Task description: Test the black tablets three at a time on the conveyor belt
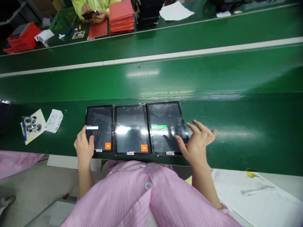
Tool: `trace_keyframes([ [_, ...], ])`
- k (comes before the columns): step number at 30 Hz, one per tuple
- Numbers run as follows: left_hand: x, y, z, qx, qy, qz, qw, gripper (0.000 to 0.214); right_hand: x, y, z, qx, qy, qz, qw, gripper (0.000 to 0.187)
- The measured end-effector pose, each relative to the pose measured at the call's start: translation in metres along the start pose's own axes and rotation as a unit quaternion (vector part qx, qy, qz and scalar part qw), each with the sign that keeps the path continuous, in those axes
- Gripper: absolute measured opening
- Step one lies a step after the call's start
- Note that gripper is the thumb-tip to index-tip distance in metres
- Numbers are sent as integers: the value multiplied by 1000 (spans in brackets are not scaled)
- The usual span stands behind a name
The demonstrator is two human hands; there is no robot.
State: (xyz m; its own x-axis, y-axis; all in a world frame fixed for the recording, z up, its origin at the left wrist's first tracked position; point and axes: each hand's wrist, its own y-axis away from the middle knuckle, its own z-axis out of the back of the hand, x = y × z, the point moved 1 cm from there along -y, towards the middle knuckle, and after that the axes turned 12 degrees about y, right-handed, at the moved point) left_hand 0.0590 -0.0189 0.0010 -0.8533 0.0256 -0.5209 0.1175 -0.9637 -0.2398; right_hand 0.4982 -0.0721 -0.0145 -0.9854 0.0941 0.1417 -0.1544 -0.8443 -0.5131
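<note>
Left hand [84,146] clasps the near left edge of the left tablet [99,127], thumb laid on the dark glass and fingers curled round the rim, while the right hand [196,142] lies released and spread, fingers fanned, its thumb touching the near right corner of the right tablet [164,126]. Three devices lie flat and side by side, edges almost touching, on the near strip of the green worktop [248,126], with the middle tablet [131,129] between the two being handled. Each screen shows a short bar across its middle, white on the left one, green on the other two, and orange buttons [108,145] glow at the near right corners of the left and middle screens; overhead light glares off the glass. A pink striped coat [142,195] fills the near foreground. To the left on the same worktop sit a yellow paper slip [38,118] bearing small shiny metal parts [30,124], a blue pen [24,130] and a handwritten white note [54,119]. Printed sheets [255,195] lie at near right. Beyond the devices runs a green conveyor belt [189,72] edged with a white stripe. At the far side, a co-worker in a yellow garment [94,4] holds a small device beside a stack of red trays [121,15], with a red bin [22,36] far left.
</note>
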Motion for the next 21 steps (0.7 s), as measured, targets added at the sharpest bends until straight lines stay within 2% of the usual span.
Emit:
trace_keyframes([
  [7, 0, -2, 5, 32, -40, 0, 999, 70, 9, -7, 2, -1, 4, 35, 999, 60],
  [9, 2, -6, 14, 20, -38, -11, 999, 73, 9, -15, 3, 3, 5, 75, 997, 59],
  [12, 4, -22, 34, 28, -26, -70, 997, 75, 10, -34, 6, 43, -21, 191, 980, 55],
  [15, -1, -50, 51, 121, -17, -161, 979, 68, 19, -57, 6, 107, -68, 329, 936, 50],
  [17, -9, -72, 51, 200, -9, -211, 957, 64, 31, -72, 3, 134, -89, 401, 902, 48],
  [19, -21, -93, 39, 258, -4, -257, 932, 66, 46, -87, -7, 151, -99, 444, 878, 49],
  [21, -34, -110, 16, 280, -6, -300, 912, 72, 64, -100, -24, 162, -99, 454, 871, 54],
])
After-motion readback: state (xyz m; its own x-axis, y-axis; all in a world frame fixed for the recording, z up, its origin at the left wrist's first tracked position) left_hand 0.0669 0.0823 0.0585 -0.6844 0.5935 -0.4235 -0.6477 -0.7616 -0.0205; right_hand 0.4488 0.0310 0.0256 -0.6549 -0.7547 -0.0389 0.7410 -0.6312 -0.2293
